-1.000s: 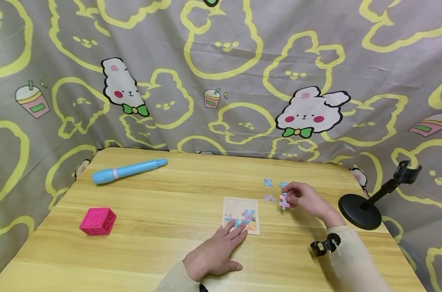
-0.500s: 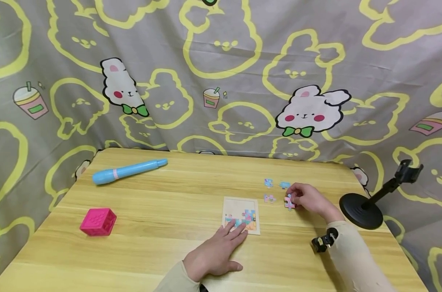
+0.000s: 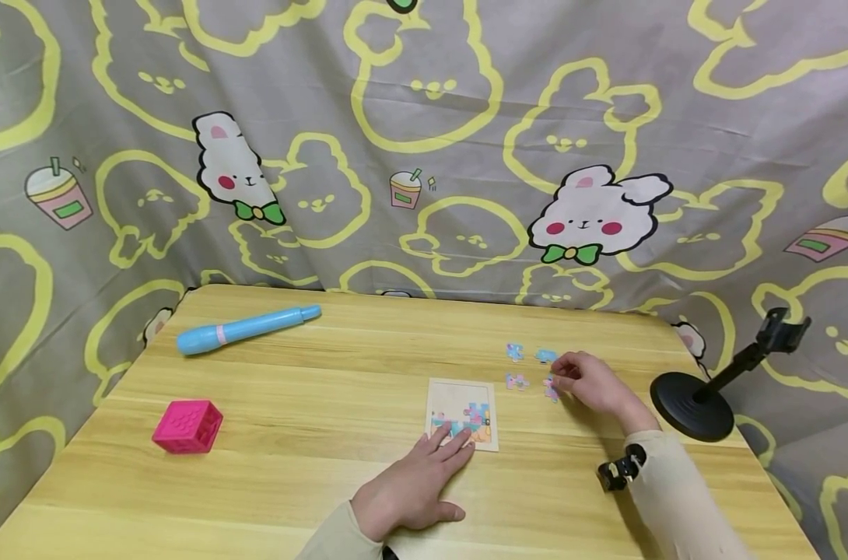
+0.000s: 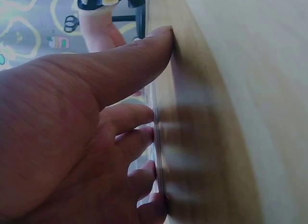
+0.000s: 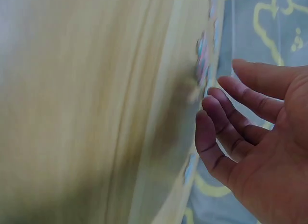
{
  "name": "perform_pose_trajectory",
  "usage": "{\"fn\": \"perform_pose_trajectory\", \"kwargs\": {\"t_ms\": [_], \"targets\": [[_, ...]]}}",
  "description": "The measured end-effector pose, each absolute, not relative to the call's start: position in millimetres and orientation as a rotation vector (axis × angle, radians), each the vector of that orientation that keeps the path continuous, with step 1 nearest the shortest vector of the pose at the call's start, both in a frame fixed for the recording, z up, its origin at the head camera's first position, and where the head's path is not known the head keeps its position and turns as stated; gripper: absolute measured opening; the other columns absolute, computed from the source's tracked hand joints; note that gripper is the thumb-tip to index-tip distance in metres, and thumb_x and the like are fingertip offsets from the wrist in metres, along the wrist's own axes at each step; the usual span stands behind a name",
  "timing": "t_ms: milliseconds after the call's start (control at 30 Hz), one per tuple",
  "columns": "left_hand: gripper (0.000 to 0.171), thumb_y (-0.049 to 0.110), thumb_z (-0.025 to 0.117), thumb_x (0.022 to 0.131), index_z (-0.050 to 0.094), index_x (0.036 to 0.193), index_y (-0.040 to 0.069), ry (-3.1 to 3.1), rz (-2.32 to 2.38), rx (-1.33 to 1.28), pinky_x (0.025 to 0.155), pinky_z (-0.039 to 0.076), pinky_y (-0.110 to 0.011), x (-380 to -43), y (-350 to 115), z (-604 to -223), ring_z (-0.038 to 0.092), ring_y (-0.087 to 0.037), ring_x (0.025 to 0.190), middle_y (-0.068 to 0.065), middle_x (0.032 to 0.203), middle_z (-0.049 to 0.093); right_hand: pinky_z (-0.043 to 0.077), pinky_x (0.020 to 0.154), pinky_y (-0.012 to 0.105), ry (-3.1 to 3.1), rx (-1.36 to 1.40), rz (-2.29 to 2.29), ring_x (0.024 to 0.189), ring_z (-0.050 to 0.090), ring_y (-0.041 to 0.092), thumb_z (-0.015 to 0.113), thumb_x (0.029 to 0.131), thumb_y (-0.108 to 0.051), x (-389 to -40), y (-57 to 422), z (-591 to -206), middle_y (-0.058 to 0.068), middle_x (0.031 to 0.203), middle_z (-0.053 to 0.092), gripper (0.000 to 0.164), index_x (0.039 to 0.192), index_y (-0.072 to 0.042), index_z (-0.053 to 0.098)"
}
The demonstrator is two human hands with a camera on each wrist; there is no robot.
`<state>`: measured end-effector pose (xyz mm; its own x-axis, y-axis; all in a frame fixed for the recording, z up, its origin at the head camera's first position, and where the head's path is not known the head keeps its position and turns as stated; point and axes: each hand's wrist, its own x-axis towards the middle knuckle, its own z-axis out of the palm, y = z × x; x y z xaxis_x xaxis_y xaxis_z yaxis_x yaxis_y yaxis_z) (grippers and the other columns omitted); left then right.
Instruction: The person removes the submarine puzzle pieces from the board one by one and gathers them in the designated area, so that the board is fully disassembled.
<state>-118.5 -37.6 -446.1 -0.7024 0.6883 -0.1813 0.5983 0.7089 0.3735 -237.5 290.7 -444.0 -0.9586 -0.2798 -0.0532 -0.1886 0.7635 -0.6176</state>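
My left hand (image 3: 418, 481) rests with fingers spread on the lower part of a pale puzzle board (image 3: 459, 393), covering some of the pieces fitted there. In the left wrist view its fingertips (image 4: 147, 135) touch the board's edge. My right hand (image 3: 592, 381) hovers low over the table, just right of a pink and blue jigsaw piece (image 3: 551, 389). In the right wrist view, the fingers (image 5: 219, 120) are loosely bent with nothing between them and the thumb, and the jigsaw piece (image 5: 202, 60) lies flat near them. More jigsaw pieces lie close by: a blue one (image 3: 546, 355), another blue one (image 3: 514, 351) and a pink one (image 3: 516, 381).
A blue microphone-shaped toy (image 3: 249, 330) lies at the back left of the wooden table (image 3: 312, 404). A pink cube block (image 3: 188, 426) sits at the left. On the right stands a black stand (image 3: 692, 404) with a round base. A patterned curtain (image 3: 368, 171) hangs behind.
The right hand carried the pink and blue jigsaw piece slightly right, then let it go on the table beside the others. The left hand has stayed on the board.
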Motion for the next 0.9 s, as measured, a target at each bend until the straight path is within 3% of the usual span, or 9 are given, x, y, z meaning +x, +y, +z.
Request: {"fn": "perform_pose_trajectory", "kwargs": {"t_ms": [333, 633, 900], "targets": [[0.081, 0.046, 0.070, 0.087, 0.036, 0.153, 0.013, 2.624, 0.410, 1.031, 0.116, 0.023, -0.042, -118.6, -37.9, -446.0, 0.012, -0.026, 0.148, 0.001, 0.162, 0.019, 0.051, 0.071, 0.033, 2.833, -0.615, -0.947, 0.085, 0.058, 0.014, 0.063, 0.095, -0.009, -215.1, 238.9, -431.9, -0.001, 0.096, 0.064, 0.017, 0.111, -0.004, 0.067], [0.081, 0.048, 0.070, 0.087, 0.037, 0.153, 0.014, 2.622, 0.391, 1.027, 0.115, 0.024, -0.042, -120.5, -37.1, -446.0, 0.013, -0.025, 0.148, 0.001, 0.162, 0.019, 0.052, 0.077, 0.038, 2.759, -0.771, -0.891, 0.093, 0.060, 0.019, 0.067, 0.092, -0.008, -205.6, 199.3, -433.0, 0.003, 0.106, 0.064, 0.022, 0.115, -0.005, 0.067], [0.081, 0.047, 0.070, 0.087, 0.037, 0.153, 0.013, 2.627, 0.386, 1.045, 0.115, 0.025, -0.042, -119.8, -37.6, -446.2, 0.014, -0.025, 0.147, 0.000, 0.162, 0.020, 0.049, 0.077, 0.037, 2.723, -0.826, -0.838, 0.090, 0.055, 0.019, 0.069, 0.090, -0.007, -205.7, 186.9, -439.2, 0.003, 0.104, 0.060, 0.024, 0.114, -0.003, 0.067]]}}
